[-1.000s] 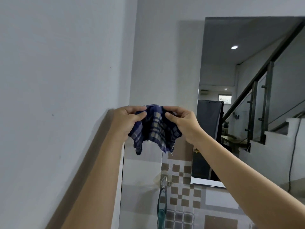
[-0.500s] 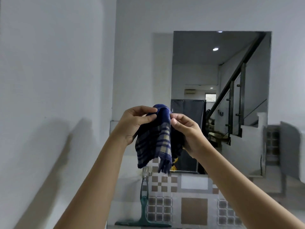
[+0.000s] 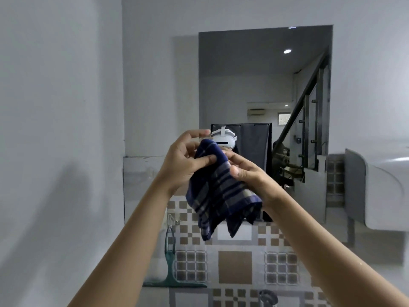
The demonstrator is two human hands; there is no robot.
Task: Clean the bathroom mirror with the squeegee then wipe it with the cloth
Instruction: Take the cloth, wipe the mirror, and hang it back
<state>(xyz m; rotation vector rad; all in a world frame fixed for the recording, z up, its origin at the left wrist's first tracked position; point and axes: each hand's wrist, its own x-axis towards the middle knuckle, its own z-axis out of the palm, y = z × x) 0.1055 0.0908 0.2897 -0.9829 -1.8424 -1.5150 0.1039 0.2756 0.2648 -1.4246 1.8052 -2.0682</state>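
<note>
A dark blue checked cloth [image 3: 221, 191] hangs folded between both hands, in front of the mirror's lower left corner. My left hand [image 3: 183, 160] pinches its upper left part with thumb and fingers. My right hand [image 3: 250, 173] grips its right side. The frameless rectangular mirror [image 3: 265, 85] is mounted on the white wall straight ahead; it reflects a staircase and a headset. The green squeegee [image 3: 171, 269] hangs from a wall hook below and to the left, blade down, untouched.
A white wall [image 3: 55, 129] runs close along the left. Patterned brown and white tiles [image 3: 234, 267] cover the wall below the mirror. A white rounded fixture [image 3: 380, 191] juts out at the right. A metal tap [image 3: 267, 295] shows at the bottom edge.
The view has swung right, bringing the whole mirror into view. The cloth went from spread between the hands to folded and bunched, and the hands have come closer together.
</note>
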